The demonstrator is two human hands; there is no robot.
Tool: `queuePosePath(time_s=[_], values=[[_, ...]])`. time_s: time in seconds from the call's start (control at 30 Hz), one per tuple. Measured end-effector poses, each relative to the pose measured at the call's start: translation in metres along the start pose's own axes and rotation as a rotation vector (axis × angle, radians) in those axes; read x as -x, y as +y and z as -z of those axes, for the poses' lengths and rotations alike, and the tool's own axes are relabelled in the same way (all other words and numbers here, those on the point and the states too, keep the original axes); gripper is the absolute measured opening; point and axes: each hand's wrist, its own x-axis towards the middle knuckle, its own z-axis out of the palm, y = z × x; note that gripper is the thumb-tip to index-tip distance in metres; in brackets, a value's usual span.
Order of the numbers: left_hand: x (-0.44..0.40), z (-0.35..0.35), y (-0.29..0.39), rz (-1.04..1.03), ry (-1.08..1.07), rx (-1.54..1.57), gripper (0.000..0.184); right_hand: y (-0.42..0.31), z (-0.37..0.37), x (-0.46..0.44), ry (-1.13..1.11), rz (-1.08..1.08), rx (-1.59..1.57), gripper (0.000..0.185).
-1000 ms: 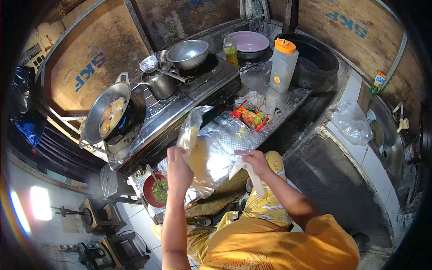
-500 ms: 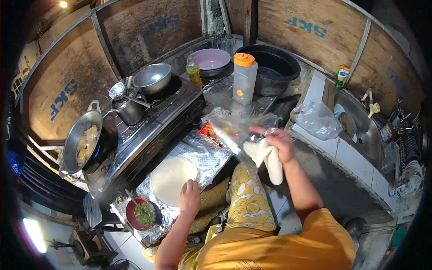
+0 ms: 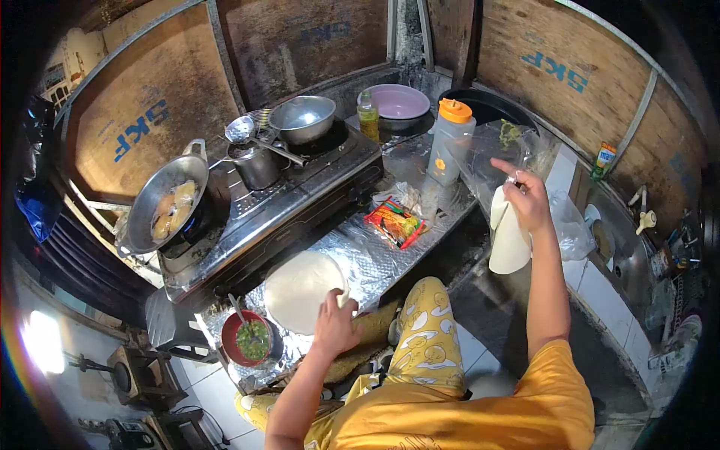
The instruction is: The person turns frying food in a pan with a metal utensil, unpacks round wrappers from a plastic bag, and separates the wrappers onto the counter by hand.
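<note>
A round, pale stack of thin dough wrappers [image 3: 301,289] lies on the foil-covered board. My left hand [image 3: 335,324] is at its lower right edge, fingers apart and holding nothing. Raised at the right, my right hand [image 3: 527,201] grips a limp, folded dough wrapper [image 3: 510,244] that hangs down, its index finger pointing out. A clear plastic bag [image 3: 487,154] with a green patch is spread beside that hand; whether the fingers also pinch it is hard to see. Left of the stack stands a red bowl [image 3: 231,339] of chopped green filling with a spoon in it.
On the stove [image 3: 300,199] sit a wok [image 3: 139,214] with browned pieces in oil, a small pot [image 3: 259,171] and a metal bowl [image 3: 304,120]. A red packet [image 3: 395,223] and an orange-lidded jug [image 3: 450,146] stand behind the board. The sink [image 3: 626,255] is at right.
My right hand has risen and moved right with the hanging wrapper, and the plastic bag has swung up and away from the red packet. The left hand's fingers have spread. The view has shifted.
</note>
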Motion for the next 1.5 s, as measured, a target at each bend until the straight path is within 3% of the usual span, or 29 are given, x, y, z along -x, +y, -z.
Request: queuePosePath(time_s=[0.1, 0.13, 0.17, 0.2, 0.27, 0.3, 0.4, 0.5, 0.63, 0.83, 0.9, 1.03, 1.1, 1.17, 1.2, 1.3, 1.33, 1.4, 1.5], values=[[-0.03, -0.018, 0.011, -0.045, 0.119, 0.119, 0.032, 0.008, -0.009, 0.003, 0.025, 0.106, 0.135, 0.01], [-0.048, -0.025, 0.015, -0.003, 0.131, 0.346, 0.029, 0.014, -0.016, 0.002, 0.051, 0.107, 0.186, 0.008], [-0.067, -0.033, 0.019, 0.038, 0.14, 0.575, 0.026, 0.018, -0.025, -0.001, 0.102, 0.272, 0.264, 0.008], [-0.087, -0.045, 0.019, 0.036, 0.141, 0.572, 0.026, 0.022, -0.03, -0.005, 0.094, 0.275, 0.324, 0.008], [-0.125, -0.063, 0.024, 0.215, 0.067, 0.995, 0.03, 0.025, -0.036, -0.01, 0.091, 0.258, 0.388, 0.009], [-0.137, -0.065, 0.027, 0.21, 0.066, 0.991, 0.03, 0.03, -0.033, -0.013, 0.097, 0.259, 0.387, 0.009], [-0.164, -0.063, 0.037, -0.034, 0.185, 0.332, 0.031, 0.04, -0.027, -0.019, 0.123, 0.249, 0.321, 0.01], [-0.194, -0.073, 0.044, 0.04, 0.134, 0.093, 0.034, 0.043, -0.023, -0.015, 0.134, 0.237, 0.267, 0.01], [-0.24, -0.072, 0.055, -0.097, 0.177, 0.068, 0.039, 0.045, -0.011, -0.001, 0.151, 0.218, 0.278, 0.009], [-0.342, -0.053, 0.096, 0.039, -0.072, -0.066, 0.052, 0.051, -0.008, 0.02, 0.192, 0.23, 0.35, 0.015], [-0.363, -0.058, 0.1, -0.015, -0.342, -0.342, 0.062, 0.055, -0.007, 0.024, 0.199, 0.252, 0.355, 0.013], [-0.413, -0.102, 0.083, 0.026, -0.575, -0.359, 0.066, 0.067, -0.003, 0.032, 0.21, 0.201, 0.329, 0.011], [-0.44, -0.106, 0.074, -0.011, -0.662, -0.287, 0.06, 0.078, -0.001, 0.033, 0.203, 0.231, 0.366, 0.014], [-0.463, -0.105, 0.066, 0.066, -0.233, -0.189, 0.053, 0.082, -0.002, 0.035, 0.245, 0.231, 0.238, 0.017], [-0.46, -0.072, 0.081, 0.11, -0.116, -0.149, 0.053, 0.084, -0.003, 0.037, 0.256, 0.226, 0.195, 0.018], [-0.466, -0.048, 0.084, 0.043, 0.58, -0.018, 0.057, 0.082, -0.003, 0.037, 0.211, 0.222, 0.301, 0.021], [-0.461, -0.045, 0.084, 0.049, 0.581, -0.019, 0.057, 0.081, -0.004, 0.036, 0.214, 0.238, 0.297, 0.02], [-0.436, -0.034, 0.09, -0.09, 0.442, -0.131, 0.061, 0.081, -0.005, 0.034, 0.224, 0.256, 0.291, 0.02], [-0.378, -0.041, 0.085, -0.105, -0.297, -0.281, 0.074, 0.083, -0.003, 0.028, 0.234, 0.237, 0.274, 0.017]])
